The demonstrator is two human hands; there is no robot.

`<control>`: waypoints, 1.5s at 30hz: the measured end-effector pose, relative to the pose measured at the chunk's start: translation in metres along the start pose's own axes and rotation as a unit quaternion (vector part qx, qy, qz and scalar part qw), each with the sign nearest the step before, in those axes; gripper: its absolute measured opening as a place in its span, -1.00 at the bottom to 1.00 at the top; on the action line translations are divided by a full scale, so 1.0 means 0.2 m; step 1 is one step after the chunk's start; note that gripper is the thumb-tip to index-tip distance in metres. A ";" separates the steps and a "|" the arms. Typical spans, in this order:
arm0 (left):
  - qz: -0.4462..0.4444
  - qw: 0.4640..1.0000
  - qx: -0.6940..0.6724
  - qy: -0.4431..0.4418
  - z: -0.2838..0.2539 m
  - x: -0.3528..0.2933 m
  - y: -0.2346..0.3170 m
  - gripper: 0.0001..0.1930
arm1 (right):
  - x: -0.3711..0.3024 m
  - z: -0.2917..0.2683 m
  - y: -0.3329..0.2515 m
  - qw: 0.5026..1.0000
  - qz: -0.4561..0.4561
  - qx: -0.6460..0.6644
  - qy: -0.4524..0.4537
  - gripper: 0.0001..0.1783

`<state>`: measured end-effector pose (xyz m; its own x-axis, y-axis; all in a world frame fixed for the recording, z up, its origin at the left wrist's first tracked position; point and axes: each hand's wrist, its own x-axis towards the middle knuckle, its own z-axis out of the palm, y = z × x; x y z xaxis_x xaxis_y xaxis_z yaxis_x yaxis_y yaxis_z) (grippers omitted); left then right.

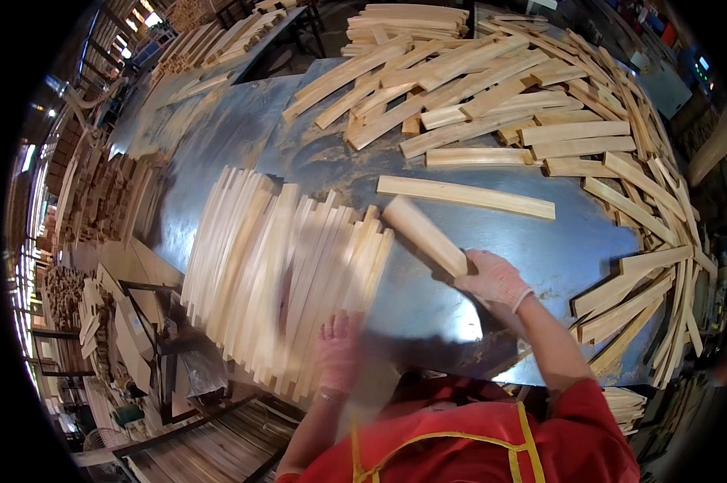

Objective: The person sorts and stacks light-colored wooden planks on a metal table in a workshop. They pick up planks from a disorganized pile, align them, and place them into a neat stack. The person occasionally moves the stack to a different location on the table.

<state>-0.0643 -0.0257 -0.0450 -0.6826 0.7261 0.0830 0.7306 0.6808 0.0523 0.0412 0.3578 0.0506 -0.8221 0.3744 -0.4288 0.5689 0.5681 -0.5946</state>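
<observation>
My right hand (492,278), in a pale knit glove, is closed around the near end of a short wooden slat (424,234), which tilts up and away to the left over the metal table. My left hand (340,348), in a pinkish glove, is at the near right end of a row of wooden slats (287,274) laid side by side. Motion smears its fingers, so whether they grip a slat cannot be told. Just beyond the held piece, a single slat (468,197) lies crosswise on the table.
A heap of loose slats (476,88) spreads over the far and right parts of the metal table (210,121). Stacked wood (106,193) stands off to the left, above a dark metal frame (166,362). Another slat stack (407,20) is at the back.
</observation>
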 end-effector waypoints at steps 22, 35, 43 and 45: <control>-0.015 0.994 -0.057 -0.090 -0.13 0.03 0.17 -0.54 | 0.64 -0.36 0.53 0.958 0.057 -0.202 0.195 -0.45; 0.103 0.979 -0.169 -0.047 0.00 0.47 0.85 -0.15 | -0.09 -0.47 0.93 0.917 0.212 -0.097 0.323 -0.29; -0.018 0.978 -0.196 -0.069 0.07 0.31 0.75 -0.07 | -0.25 -0.06 1.21 0.753 0.420 0.092 0.498 -0.03; -0.054 0.969 -0.231 -0.074 0.17 0.20 0.52 -0.05 | -0.33 0.04 1.15 0.723 0.403 0.113 0.550 -0.06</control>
<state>-0.0155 0.0773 -0.0698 -0.7254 0.6825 -0.0896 0.5618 0.6622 0.4958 0.2266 0.4569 -0.0627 0.3290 0.9439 0.0290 0.7592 -0.2461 -0.6026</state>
